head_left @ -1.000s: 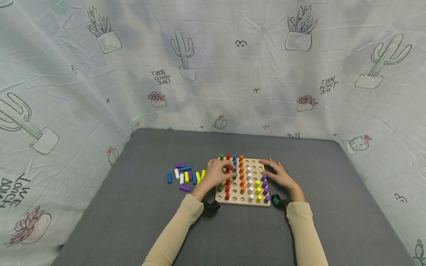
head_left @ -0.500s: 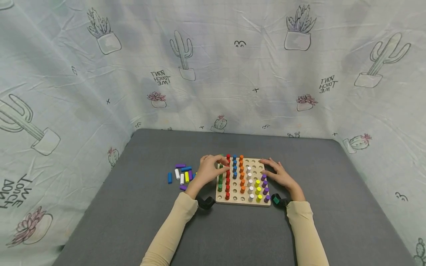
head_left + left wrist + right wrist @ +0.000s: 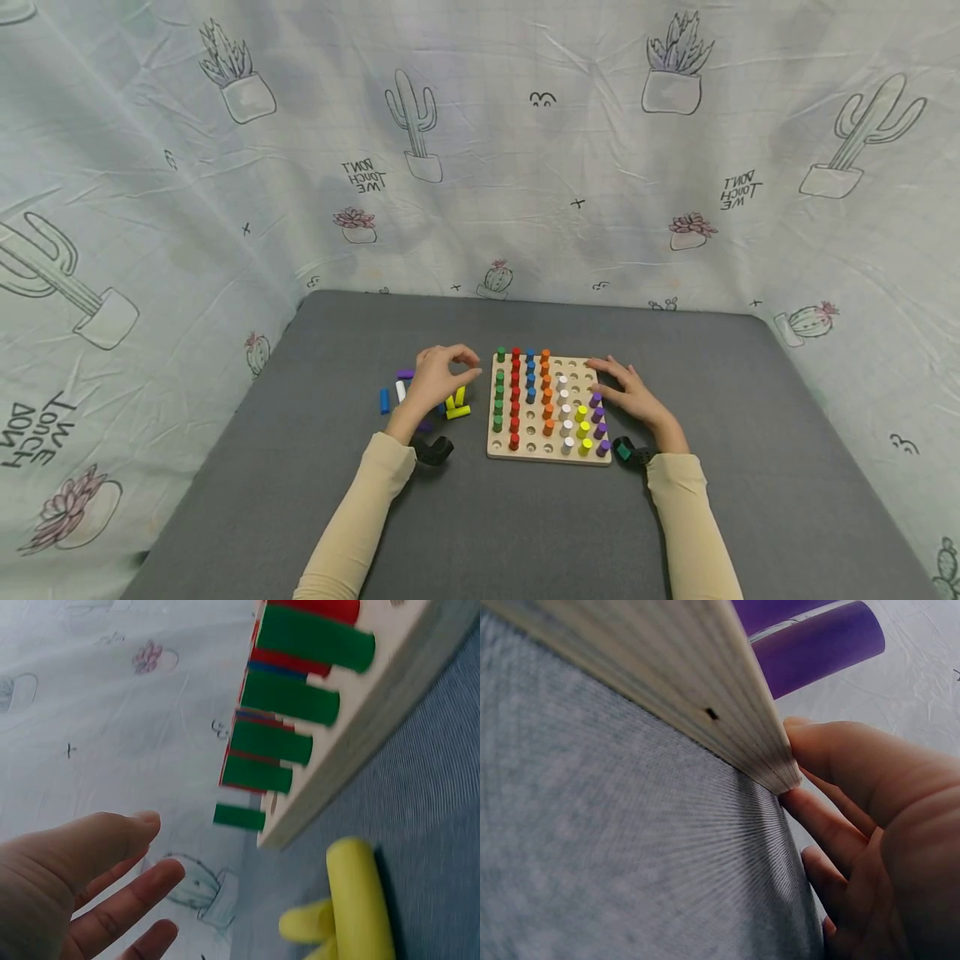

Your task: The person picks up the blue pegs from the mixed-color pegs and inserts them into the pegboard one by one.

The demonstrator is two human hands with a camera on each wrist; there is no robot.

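Observation:
A wooden pegboard (image 3: 547, 454) lies on the grey table, holding columns of green (image 3: 498, 392), red (image 3: 514, 392), blue (image 3: 530, 375), orange (image 3: 546, 392), white, yellow and purple pegs. My left hand (image 3: 457, 360) hovers left of the board over loose pegs, fingers relaxed and empty. The left wrist view shows this hand (image 3: 112, 900) beside a loose yellow peg (image 3: 360, 900) and the green pegs (image 3: 289, 697). My right hand (image 3: 611, 379) rests with straight fingers on the board's right edge. The right wrist view has its fingers (image 3: 840, 795) against the board (image 3: 667, 675), near the purple pegs (image 3: 817, 645).
Loose pegs lie left of the board: yellow (image 3: 458, 411), blue (image 3: 384, 401), white (image 3: 400, 390), purple (image 3: 405, 374). A cactus-print cloth (image 3: 480, 167) walls in the table at the back and on both sides. Black wrist cameras (image 3: 433, 450) sit at both wrists.
My left hand drew back from the green column and moved left to above the loose pegs. The right hand has stayed on the board's edge.

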